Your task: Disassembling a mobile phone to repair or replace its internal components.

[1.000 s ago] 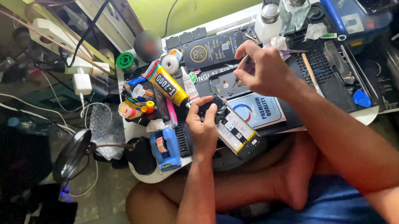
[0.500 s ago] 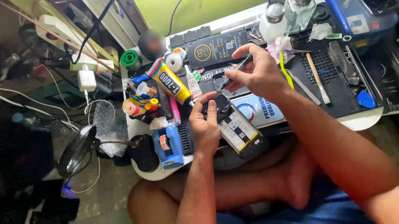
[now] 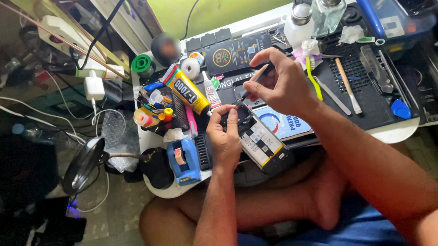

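**Two hands at an opened phone on a crowded desk**

At the far left, a white plug adapter (image 3: 94, 88) hangs from cables beside the small white desk (image 3: 393, 133), and a black round-headed lamp (image 3: 83, 165) leans below it. On the desk's left edge sit a green spool (image 3: 142, 64), a yellow glue tube with a black cap (image 3: 187, 90) lying at a slant, and a blue tape dispenser (image 3: 184, 161) near the front rim.

The left hand (image 3: 225, 139) comes up from below, its fingers curled around the top end of an opened black phone with its label-covered battery exposed (image 3: 264, 146); thumb and fingers pinch the phone's upper edge. The phone lies tilted across the desk's front, just over the person's lap, partly covering a blue and white printed card (image 3: 284, 123).

The right hand (image 3: 279, 84) hovers just above and to the right, fingers pressed together around a thin dark tool (image 3: 252, 85) whose tip points down at the phone's top, close by the left hand's fingertips.

Farther right, a black work mat (image 3: 368, 99) carries a wooden-handled brush (image 3: 346, 84) and a blue plastic pick (image 3: 400, 109). Behind stand a white bottle with a metal cap (image 3: 298, 27) and a clear glass bottle (image 3: 327, 8), touching side by side. A blue lidded case (image 3: 380, 5) sits at the far right corner.
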